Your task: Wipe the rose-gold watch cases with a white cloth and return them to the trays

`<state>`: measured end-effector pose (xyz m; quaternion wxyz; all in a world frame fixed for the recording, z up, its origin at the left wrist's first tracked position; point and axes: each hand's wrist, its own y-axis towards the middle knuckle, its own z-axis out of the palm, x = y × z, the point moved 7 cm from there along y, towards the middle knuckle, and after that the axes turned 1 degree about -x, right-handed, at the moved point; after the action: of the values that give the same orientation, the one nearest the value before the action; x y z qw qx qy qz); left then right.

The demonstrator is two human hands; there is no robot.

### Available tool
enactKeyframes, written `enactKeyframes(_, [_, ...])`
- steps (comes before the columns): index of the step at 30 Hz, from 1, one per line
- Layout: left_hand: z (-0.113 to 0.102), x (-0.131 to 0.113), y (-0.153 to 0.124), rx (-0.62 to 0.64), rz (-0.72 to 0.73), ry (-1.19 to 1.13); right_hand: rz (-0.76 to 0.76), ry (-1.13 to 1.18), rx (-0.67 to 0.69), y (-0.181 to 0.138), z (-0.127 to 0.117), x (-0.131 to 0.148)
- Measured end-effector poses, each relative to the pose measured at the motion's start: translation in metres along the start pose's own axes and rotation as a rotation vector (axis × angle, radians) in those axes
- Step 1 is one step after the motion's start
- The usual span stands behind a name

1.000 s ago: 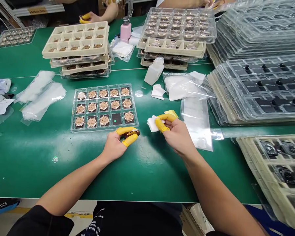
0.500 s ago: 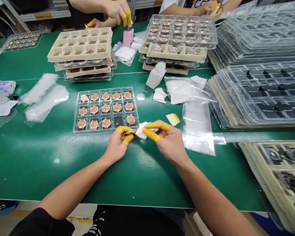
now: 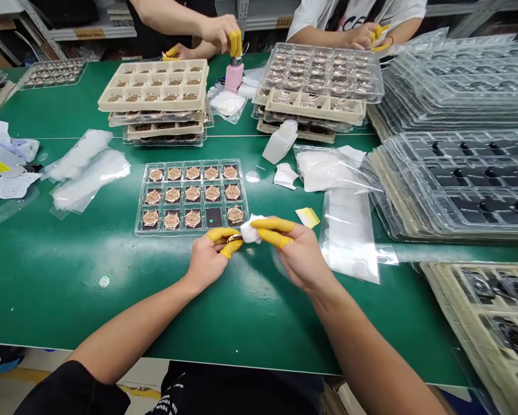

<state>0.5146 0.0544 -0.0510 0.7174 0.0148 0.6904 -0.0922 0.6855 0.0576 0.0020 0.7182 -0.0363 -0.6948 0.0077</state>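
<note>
Well, over the green workbench [image 3: 55, 288], the left hand [image 3: 209, 259] pinches a small round gold piece [image 3: 235, 237] between yellow-capped fingertips [image 3: 218, 234], and the right hand [image 3: 297, 253] has its capped fingers closed on a white cloth [image 3: 250, 230] pressed against that piece. The piece sits just off the lower right corner of a clear tray [image 3: 192, 196] of matching gold pieces. A yellow slip of paper [image 3: 307, 218] lies near the right hand, beside a flat plastic bag [image 3: 347, 236]. Beige trays [image 3: 152, 86] and a pink bottle [image 3: 234, 78] stand farther up the bench, clear trays [image 3: 453, 184] pile high at the right, and a co-worker's hand [image 3: 218, 31] rests on that bottle's top, before metal shelves [image 3: 90, 33]
</note>
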Motion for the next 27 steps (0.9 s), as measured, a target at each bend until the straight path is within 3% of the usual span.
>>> enactKeyframes(3, [0.001, 0.000, -0.001, 0.026, 0.026, 0.030, -0.116, -0.098, 0.056, -0.017, 0.015, -0.007])
enactKeyframes(8, [-0.001, -0.005, -0.002, 0.022, 0.056, 0.118, -0.486, -0.547, 0.004, -0.020, 0.017, 0.009])
enactKeyframes(11, [-0.001, -0.009, -0.003, -0.004, 0.069, 0.217, -0.572, -0.714, -0.016, -0.023, 0.014, 0.014])
enactKeyframes(14, [-0.001, -0.010, -0.004, -0.019, 0.061, 0.231, -0.576, -0.755, 0.046, -0.024, 0.011, 0.016])
enactKeyframes(19, [-0.004, -0.006, -0.004, -0.040, 0.067, 0.211, -0.542, -0.634, 0.135, -0.021, 0.017, 0.016])
enactKeyframes(27, [-0.003, -0.001, 0.000, -0.031, -0.028, 0.140, -0.303, -0.514, 0.020, -0.007, 0.015, 0.006])
